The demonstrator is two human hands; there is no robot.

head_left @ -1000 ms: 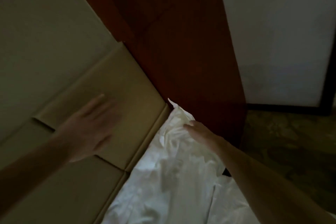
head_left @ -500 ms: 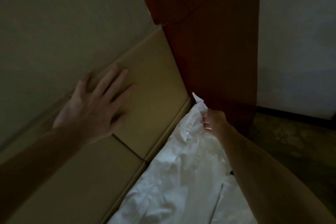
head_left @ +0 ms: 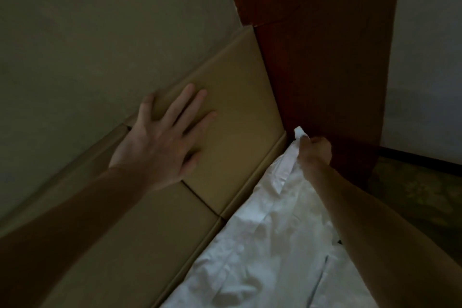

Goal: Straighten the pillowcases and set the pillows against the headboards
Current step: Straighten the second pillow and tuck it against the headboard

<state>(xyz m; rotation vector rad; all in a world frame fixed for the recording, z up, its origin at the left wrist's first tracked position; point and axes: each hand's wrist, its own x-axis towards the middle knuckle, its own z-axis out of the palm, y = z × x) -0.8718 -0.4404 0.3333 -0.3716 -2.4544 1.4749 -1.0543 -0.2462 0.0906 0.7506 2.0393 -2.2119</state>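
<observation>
Now, head view, the only one on record.

Item, left hand (head_left: 160,142): it lay flat on the headboard (head_left: 237,112), fingers straight and spread, thumb out toward the wall (head_left: 100,32). It held nothing. A second before, it was a blur in mid-reach over the same padding. Half a second before, it had landed there, and it stayed there, bracing as I judged.

Item, right hand (head_left: 316,151): its fingers were curled tight round the corner (head_left: 298,132) of the pillow (head_left: 262,245), with a white tip sticking out above the knuckles. A second before, that hand lay open on the cloth with fingers out. Half a second before, it had closed on the corner. The grip was kept, and the corner stood drawn into the angle where the headboard met the wood panel (head_left: 325,57).

Item, pillow: white and creased, it lay along the foot of the headboard. Its long edge touched the lower padding and its far end sat in that angle. The cloth by the right wrist looked pulled straighter than the rumpled cloth nearer me.

Item, carpet (head_left: 420,195): patterned and dim, beyond the wood panel on the right.

Meaning for the task, as judged: the reach was over and the straightening pull had begun on this one corner. The pillow was already against the headboard, though its near part remained wrinkled. No other pillow was in sight.
</observation>
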